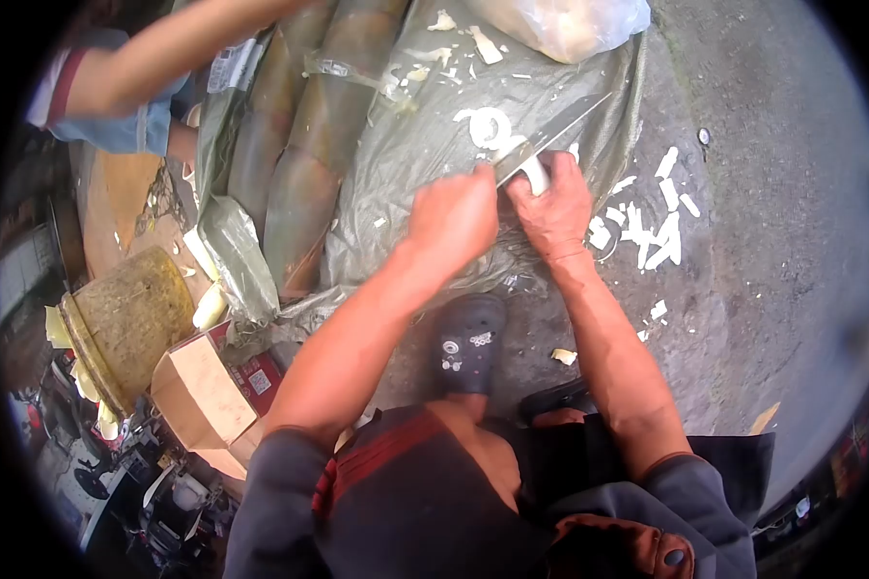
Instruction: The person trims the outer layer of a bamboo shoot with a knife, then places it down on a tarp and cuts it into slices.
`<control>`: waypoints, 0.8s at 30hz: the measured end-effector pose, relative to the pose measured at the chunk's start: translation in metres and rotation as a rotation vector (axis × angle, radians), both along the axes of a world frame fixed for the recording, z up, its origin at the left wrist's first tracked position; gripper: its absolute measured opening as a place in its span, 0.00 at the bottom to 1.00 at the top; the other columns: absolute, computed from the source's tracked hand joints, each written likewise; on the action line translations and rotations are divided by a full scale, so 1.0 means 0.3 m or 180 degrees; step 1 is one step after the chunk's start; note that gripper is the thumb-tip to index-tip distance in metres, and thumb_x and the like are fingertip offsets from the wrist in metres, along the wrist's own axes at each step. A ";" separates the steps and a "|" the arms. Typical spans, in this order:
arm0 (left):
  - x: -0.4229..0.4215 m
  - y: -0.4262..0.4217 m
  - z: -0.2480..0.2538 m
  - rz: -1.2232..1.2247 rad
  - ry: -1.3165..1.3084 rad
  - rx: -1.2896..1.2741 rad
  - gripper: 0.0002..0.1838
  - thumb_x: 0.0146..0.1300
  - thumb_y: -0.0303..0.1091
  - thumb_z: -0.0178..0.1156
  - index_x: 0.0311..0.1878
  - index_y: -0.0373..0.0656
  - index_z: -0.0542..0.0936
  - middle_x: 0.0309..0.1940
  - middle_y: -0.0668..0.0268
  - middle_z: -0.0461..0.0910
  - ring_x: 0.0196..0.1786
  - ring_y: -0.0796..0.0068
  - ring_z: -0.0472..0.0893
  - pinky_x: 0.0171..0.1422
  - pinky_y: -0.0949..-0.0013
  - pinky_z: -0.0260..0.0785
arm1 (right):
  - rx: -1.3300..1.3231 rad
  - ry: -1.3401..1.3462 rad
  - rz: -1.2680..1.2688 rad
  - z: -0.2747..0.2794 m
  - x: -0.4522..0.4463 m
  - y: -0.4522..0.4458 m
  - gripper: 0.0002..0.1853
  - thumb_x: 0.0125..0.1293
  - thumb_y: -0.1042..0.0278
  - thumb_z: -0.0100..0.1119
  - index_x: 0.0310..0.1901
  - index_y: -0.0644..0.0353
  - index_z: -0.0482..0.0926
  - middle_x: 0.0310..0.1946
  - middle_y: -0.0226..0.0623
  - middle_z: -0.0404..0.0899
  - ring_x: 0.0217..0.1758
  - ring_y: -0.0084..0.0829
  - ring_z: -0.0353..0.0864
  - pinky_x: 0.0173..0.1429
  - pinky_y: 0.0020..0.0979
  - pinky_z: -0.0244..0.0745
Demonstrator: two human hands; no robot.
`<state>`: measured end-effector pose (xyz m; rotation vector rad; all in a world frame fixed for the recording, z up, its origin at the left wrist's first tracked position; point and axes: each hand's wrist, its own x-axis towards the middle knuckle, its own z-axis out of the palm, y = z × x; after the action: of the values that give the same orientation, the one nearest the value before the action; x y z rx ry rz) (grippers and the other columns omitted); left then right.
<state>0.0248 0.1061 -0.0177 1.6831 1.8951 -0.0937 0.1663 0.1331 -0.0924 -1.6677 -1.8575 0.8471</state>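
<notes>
A knife (558,124) with a long blade is gripped by its handle in my left hand (454,220), which is closed in a fist. The blade slants up to the right, across the upper end of a white, smooth piece (535,176). Fingers and thumb of my right hand (555,205) are wrapped round the lower part of that piece. Round white slices (490,127) lie just beyond the blade on a grey-green plastic sheet (386,179). Where exactly the blade's edge touches is hard to make out.
White strips (661,241) are scattered on the ground to the right. A plastic bag (574,24) sits at the top. Long brown stalks (309,183) lie left, near another person's arm (164,63). A yellow bucket (130,323) and an open cardboard box (208,396) are at lower left.
</notes>
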 end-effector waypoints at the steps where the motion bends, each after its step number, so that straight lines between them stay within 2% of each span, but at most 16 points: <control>1: 0.007 0.029 -0.017 -0.0010 -0.0010 0.0027 0.10 0.58 0.24 0.56 0.43 0.34 0.77 0.29 0.44 0.84 0.36 0.39 0.84 0.42 0.42 0.75 | 0.0039 0.0037 -0.0038 -0.005 0.003 0.001 0.20 0.54 0.59 0.67 0.45 0.61 0.77 0.42 0.45 0.79 0.48 0.51 0.80 0.51 0.46 0.77; 8: -0.057 0.010 -0.028 0.0295 -0.0243 0.0478 0.09 0.61 0.26 0.56 0.44 0.37 0.77 0.28 0.42 0.82 0.36 0.37 0.83 0.45 0.40 0.74 | -0.0045 0.0373 -0.0179 -0.014 0.012 0.001 0.19 0.55 0.60 0.64 0.46 0.61 0.78 0.43 0.45 0.79 0.49 0.49 0.79 0.54 0.46 0.75; 11: -0.069 -0.089 0.109 0.0128 0.0076 0.0059 0.07 0.61 0.27 0.56 0.42 0.38 0.76 0.27 0.44 0.82 0.34 0.37 0.82 0.43 0.40 0.73 | -0.0136 0.0297 -0.0167 -0.020 0.024 -0.016 0.18 0.56 0.61 0.63 0.46 0.61 0.78 0.43 0.45 0.79 0.50 0.49 0.79 0.54 0.45 0.75; 15: -0.077 -0.202 0.190 -0.0020 0.0146 -0.0166 0.05 0.61 0.26 0.56 0.39 0.38 0.74 0.26 0.45 0.82 0.31 0.38 0.82 0.39 0.41 0.73 | -0.0163 0.0272 -0.0188 -0.021 0.012 -0.011 0.18 0.58 0.60 0.64 0.46 0.61 0.77 0.44 0.46 0.79 0.50 0.51 0.79 0.53 0.46 0.75; 20: -0.057 -0.229 0.155 0.0039 0.0087 -0.0099 0.05 0.60 0.26 0.56 0.39 0.38 0.73 0.26 0.46 0.83 0.30 0.40 0.83 0.37 0.41 0.73 | -0.0053 0.0404 -0.0163 -0.027 0.016 -0.007 0.19 0.57 0.59 0.68 0.45 0.61 0.76 0.43 0.48 0.79 0.50 0.53 0.78 0.53 0.47 0.75; 24: -0.005 -0.114 0.089 0.0048 0.0047 -0.0114 0.06 0.59 0.26 0.55 0.39 0.36 0.75 0.28 0.47 0.83 0.32 0.39 0.83 0.39 0.41 0.74 | -0.0182 0.0289 -0.0145 -0.008 0.015 -0.008 0.19 0.55 0.60 0.67 0.45 0.61 0.77 0.42 0.47 0.79 0.48 0.52 0.79 0.52 0.47 0.75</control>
<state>0.0234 0.0720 0.0090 1.6484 1.9055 -0.1338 0.1709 0.1306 -0.0950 -1.6708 -1.7431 0.9490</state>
